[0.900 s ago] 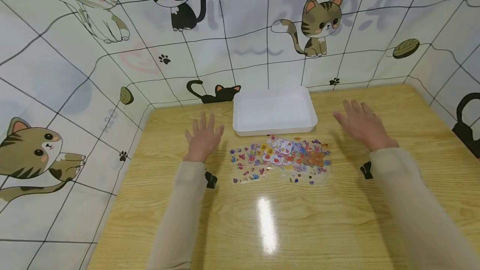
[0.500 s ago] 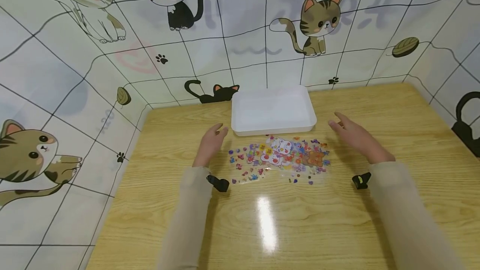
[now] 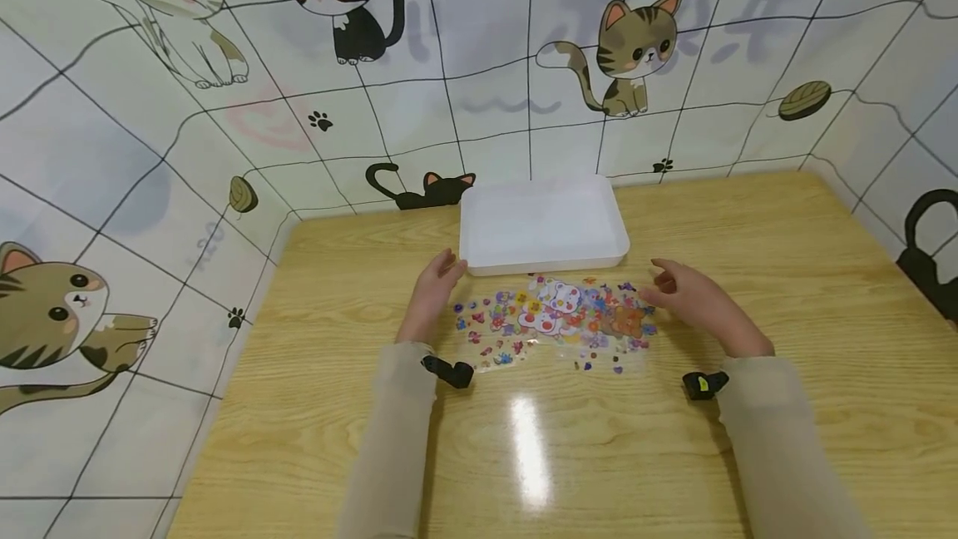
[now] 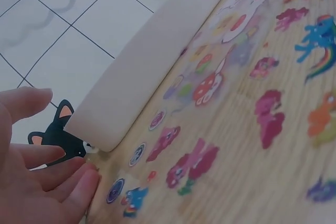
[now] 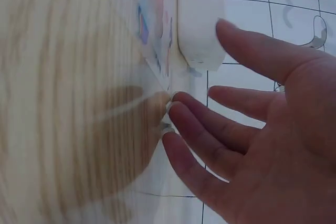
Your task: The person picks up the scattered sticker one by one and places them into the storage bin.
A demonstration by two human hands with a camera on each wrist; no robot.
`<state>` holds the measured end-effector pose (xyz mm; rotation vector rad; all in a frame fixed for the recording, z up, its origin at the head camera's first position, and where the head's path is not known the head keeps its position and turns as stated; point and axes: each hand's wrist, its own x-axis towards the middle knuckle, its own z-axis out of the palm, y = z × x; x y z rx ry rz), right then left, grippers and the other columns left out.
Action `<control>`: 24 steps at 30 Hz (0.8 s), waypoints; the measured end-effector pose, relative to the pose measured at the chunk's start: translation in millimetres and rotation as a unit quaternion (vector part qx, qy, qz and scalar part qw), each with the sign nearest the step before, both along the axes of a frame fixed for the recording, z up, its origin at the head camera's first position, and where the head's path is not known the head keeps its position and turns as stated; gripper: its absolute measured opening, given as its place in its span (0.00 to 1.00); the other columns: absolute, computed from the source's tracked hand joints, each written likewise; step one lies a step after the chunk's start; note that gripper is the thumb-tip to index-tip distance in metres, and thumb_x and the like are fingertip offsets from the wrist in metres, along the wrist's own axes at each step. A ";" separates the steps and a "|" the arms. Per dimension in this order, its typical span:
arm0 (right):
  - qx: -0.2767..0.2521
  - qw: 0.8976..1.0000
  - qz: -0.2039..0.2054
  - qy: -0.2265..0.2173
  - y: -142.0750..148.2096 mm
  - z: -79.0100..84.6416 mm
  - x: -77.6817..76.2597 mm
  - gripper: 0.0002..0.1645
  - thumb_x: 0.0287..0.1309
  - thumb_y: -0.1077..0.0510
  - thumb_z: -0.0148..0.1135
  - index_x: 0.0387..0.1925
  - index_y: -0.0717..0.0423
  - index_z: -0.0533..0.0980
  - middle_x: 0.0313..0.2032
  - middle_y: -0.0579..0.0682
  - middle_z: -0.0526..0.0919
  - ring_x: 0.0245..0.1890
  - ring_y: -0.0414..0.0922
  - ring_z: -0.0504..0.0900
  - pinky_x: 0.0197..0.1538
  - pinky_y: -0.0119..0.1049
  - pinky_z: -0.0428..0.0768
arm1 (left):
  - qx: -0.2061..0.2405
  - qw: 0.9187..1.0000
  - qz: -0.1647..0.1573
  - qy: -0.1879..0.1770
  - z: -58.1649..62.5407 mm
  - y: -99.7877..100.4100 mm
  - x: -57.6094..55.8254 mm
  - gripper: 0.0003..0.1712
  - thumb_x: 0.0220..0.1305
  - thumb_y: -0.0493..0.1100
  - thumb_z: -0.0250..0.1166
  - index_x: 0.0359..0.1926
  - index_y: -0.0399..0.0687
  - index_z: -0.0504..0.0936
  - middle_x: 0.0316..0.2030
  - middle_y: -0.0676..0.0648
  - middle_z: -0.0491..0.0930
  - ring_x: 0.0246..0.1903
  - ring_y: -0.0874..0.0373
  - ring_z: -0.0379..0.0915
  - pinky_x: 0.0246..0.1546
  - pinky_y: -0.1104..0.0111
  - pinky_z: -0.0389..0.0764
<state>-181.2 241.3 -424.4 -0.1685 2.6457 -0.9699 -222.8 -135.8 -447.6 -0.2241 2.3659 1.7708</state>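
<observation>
Clear sticker sheets (image 3: pixel 550 318) lie overlapping on the wooden table, printed with white and brown cartoon animals, yellow flowers and small colourful figures. My left hand (image 3: pixel 432 294) is beside their left edge, its fingers loosely bent and holding nothing. In the left wrist view, that hand (image 4: pixel 47 166) is near pony stickers (image 4: pixel 194 163) on the clear sheet. At the right end of the sheets is my right hand (image 3: pixel 696 298). Its fingers (image 5: pixel 199 140) are spread and slightly bent in the right wrist view, tips close to the tabletop, with nothing held; whether they touch it, I cannot tell.
Just behind the sheets stands a shallow white tray (image 3: pixel 542 264). A cat-patterned, grid-lined backdrop (image 3: pixel 494 65) encloses the wooden table (image 3: pixel 599 456) at the back and sides. A small black device (image 3: pixel 452 373) sits at the left wrist, another (image 3: pixel 703 385) at the right.
Both hands have come inward from wide apart to the two ends of the sticker sheets. Their fingers, spread flat before, are now turned inward and bent. The sheets and tray have stayed put.
</observation>
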 end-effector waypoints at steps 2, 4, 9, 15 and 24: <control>0.006 1.000 0.002 0.004 -1.6 -0.8 0.7 0.45 0.58 0.45 0.53 0.64 0.70 0.48 0.53 0.71 0.64 0.52 0.64 0.65 0.51 0.58 0.65 | 0.014 1.000 0.004 0.009 -1.9 0.8 0.3 0.39 0.58 0.61 0.55 0.67 0.56 0.54 0.62 0.56 0.60 0.59 0.59 0.57 0.60 0.60 0.56; 0.005 1.000 0.007 0.007 -2.8 -1.9 1.1 0.44 0.58 0.47 0.54 0.63 0.71 0.50 0.52 0.71 0.64 0.51 0.63 0.65 0.50 0.57 0.66 | 0.033 0.999 0.005 0.014 0.4 2.7 2.1 0.38 0.59 0.58 0.55 0.67 0.54 0.54 0.63 0.55 0.59 0.60 0.59 0.56 0.60 0.60 0.55; 0.009 1.000 0.019 0.019 -4.4 -5.4 1.1 0.41 0.57 0.48 0.55 0.60 0.74 0.56 0.48 0.69 0.66 0.48 0.60 0.66 0.48 0.55 0.67 | 0.055 0.998 0.010 0.019 3.7 7.5 5.3 0.37 0.61 0.56 0.54 0.67 0.53 0.53 0.63 0.55 0.57 0.61 0.60 0.54 0.61 0.61 0.53; 0.022 0.999 0.024 0.019 -7.4 -7.2 2.3 0.38 0.55 0.47 0.58 0.56 0.73 0.62 0.49 0.68 0.61 0.46 0.59 0.63 0.45 0.53 0.67 | 0.066 0.997 0.031 0.038 -16.2 7.9 -3.1 0.32 0.62 0.56 0.53 0.66 0.59 0.57 0.62 0.60 0.59 0.60 0.65 0.55 0.60 0.64 0.55; 0.061 0.998 0.004 0.016 -12.9 -7.2 4.9 0.46 0.46 0.40 0.63 0.56 0.68 0.62 0.54 0.73 0.51 0.53 0.68 0.53 0.48 0.62 0.62 | 0.065 0.993 0.069 0.067 -22.8 14.6 -2.8 0.30 0.62 0.55 0.53 0.64 0.58 0.60 0.60 0.58 0.63 0.59 0.64 0.56 0.60 0.66 0.57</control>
